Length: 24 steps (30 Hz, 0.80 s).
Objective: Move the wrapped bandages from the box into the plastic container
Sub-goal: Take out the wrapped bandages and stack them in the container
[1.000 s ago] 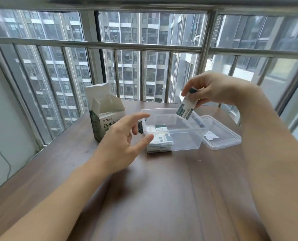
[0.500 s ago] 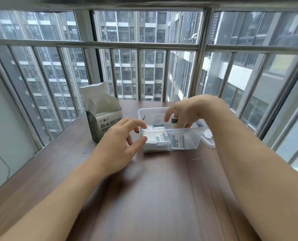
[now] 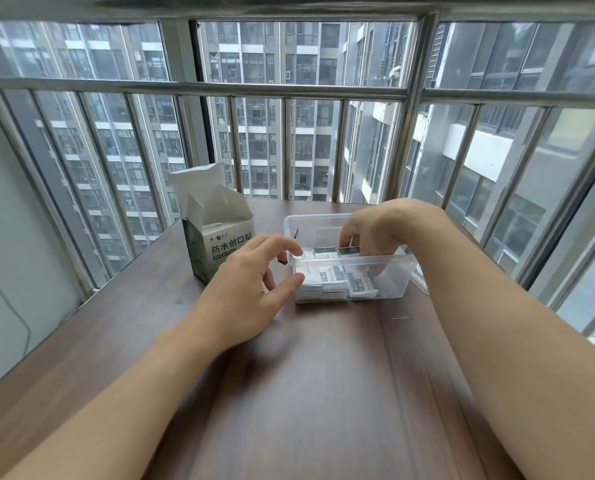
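A clear plastic container (image 3: 386, 271) stands mid-table with several white and green wrapped bandages (image 3: 330, 282) stacked inside. My right hand (image 3: 375, 233) reaches down into it, with its fingers curled round one wrapped bandage (image 3: 349, 251) just above the stack. My left hand (image 3: 247, 282) is at the container's left end, its index fingertip on the rim and its thumb against the front wall, fingers loosely curved. The open bandage box (image 3: 220, 244) stands upright to the left of the container, flaps up. What is inside the box is hidden.
The container's clear lid (image 3: 420, 277) lies on the brown wooden table (image 3: 324, 375) just right of the container, mostly hidden by my right forearm. A metal window railing (image 3: 289, 88) runs round the table's far and side edges.
My right hand came down from above the container with the bandage and now sits inside it. My left hand closed in and touches the container's left end.
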Each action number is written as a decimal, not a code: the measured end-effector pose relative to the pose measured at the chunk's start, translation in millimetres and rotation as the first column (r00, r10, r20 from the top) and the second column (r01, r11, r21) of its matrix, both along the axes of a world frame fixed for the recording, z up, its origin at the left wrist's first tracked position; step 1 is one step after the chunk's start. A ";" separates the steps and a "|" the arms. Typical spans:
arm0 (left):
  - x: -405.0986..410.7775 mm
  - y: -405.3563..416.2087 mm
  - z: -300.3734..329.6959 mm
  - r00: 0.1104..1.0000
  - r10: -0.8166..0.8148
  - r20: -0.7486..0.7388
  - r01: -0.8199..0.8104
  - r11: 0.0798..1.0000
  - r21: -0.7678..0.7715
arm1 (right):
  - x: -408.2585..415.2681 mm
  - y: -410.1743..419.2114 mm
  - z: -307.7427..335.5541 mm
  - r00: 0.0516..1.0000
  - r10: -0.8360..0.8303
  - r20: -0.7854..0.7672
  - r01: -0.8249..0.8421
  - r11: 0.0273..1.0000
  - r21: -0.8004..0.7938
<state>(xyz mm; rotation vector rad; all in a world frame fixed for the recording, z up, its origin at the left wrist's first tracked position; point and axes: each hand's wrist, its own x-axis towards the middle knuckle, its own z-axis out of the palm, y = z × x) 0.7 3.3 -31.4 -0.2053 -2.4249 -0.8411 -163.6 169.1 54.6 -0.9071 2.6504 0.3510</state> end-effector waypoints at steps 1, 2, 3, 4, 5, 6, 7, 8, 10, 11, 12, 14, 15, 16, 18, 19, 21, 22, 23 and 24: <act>-0.2 0.0 0.1 1.000 0.001 0.000 -0.001 1.000 -0.002 | 0.5 -0.4 0.1 1.000 0.009 -0.009 -0.009 1.000 0.000; -0.2 0.0 0.2 1.000 0.004 -0.002 -0.004 1.000 -0.007 | 1.2 -0.6 0.0 1.000 0.019 -0.023 -0.019 1.000 0.005; -0.4 0.0 0.1 1.000 0.007 -0.004 -0.007 1.000 -0.012 | 2.4 -0.9 0.1 0.999 0.026 -0.038 -0.026 1.000 0.009; -0.3 0.1 0.2 1.000 0.009 -0.007 -0.009 1.000 -0.016 | 3.0 -1.1 0.4 0.998 0.027 -0.049 -0.026 1.000 0.014; -0.3 0.1 0.3 1.000 0.010 -0.008 -0.011 1.000 -0.018 | 2.8 -0.9 0.2 0.998 0.027 -0.051 -0.026 1.000 0.015; -0.1 0.2 0.3 1.000 0.010 -0.009 -0.010 1.000 -0.018 | 1.8 -0.5 -0.6 0.999 0.019 -0.037 -0.019 1.000 0.009; -0.3 0.1 0.2 1.000 0.011 -0.010 -0.011 1.000 -0.018 | 0.9 0.1 -1.3 1.000 -0.008 0.005 0.008 1.000 -0.021; -0.3 0.0 0.3 1.000 0.012 -0.012 -0.012 1.000 -0.017 | -0.3 0.6 -1.7 0.996 -0.055 0.075 0.061 0.996 -0.070; -0.1 -0.7 -0.2 1.000 0.011 -0.016 -0.011 1.000 -0.015 | -3.1 1.2 -3.0 0.970 -0.134 0.203 0.168 0.974 -0.156; -0.1 -0.9 -0.6 1.000 0.008 -0.018 -0.008 1.000 -0.013 | -4.5 1.3 -3.1 0.965 -0.149 0.217 0.188 0.966 -0.175; 0.0 0.0 -0.2 1.000 0.003 -0.020 -0.004 1.000 -0.012 | -6.1 1.5 -2.7 0.967 -0.150 0.204 0.189 0.964 -0.188; 1.0 2.3 3.4 0.998 0.013 -0.068 -0.013 1.000 0.003 | -4.2 2.0 2.9 0.981 -0.118 0.154 0.148 0.967 -0.206; 2.5 2.3 7.0 0.989 0.047 -0.139 -0.044 0.999 0.024 | -0.6 2.2 8.9 0.986 -0.090 0.138 0.121 0.964 -0.237; 4.8 1.4 12.5 0.964 0.113 -0.241 -0.101 0.993 0.063 | 4.3 2.1 16.6 0.989 -0.055 0.135 0.093 0.952 -0.292; 11.1 -4.1 24.2 0.834 0.323 -0.446 -0.263 0.945 0.194 | 19.1 -1.0 32.8 0.992 0.045 0.119 0.013 0.896 -0.443; 14.7 -9.5 28.4 0.754 0.431 -0.495 -0.340 0.902 0.267 | 28.9 -5.8 39.6 0.990 0.116 0.082 -0.056 0.846 -0.530; 15.0 -19.2 31.0 0.679 0.615 -0.401 -0.475 0.784 0.400 | 49.4 -17.7 44.3 0.968 0.248 -0.028 -0.198 0.693 -0.693; 12.3 -26.4 28.5 0.688 0.673 -0.271 -0.542 0.725 0.425 | 59.9 -26.4 43.2 0.951 0.301 -0.065 -0.243 0.605 -0.758; 9.5 -32.4 26.1 0.719 0.686 -0.109 -0.588 0.684 0.432 | 70.7 -36.3 40.5 0.937 0.341 -0.081 -0.263 0.533 -0.804; 5.3 -37.1 20.8 0.760 0.647 0.057 -0.597 0.662 0.453 | 79.1 -45.6 36.2 0.926 0.368 -0.089 -0.274 0.490 -0.828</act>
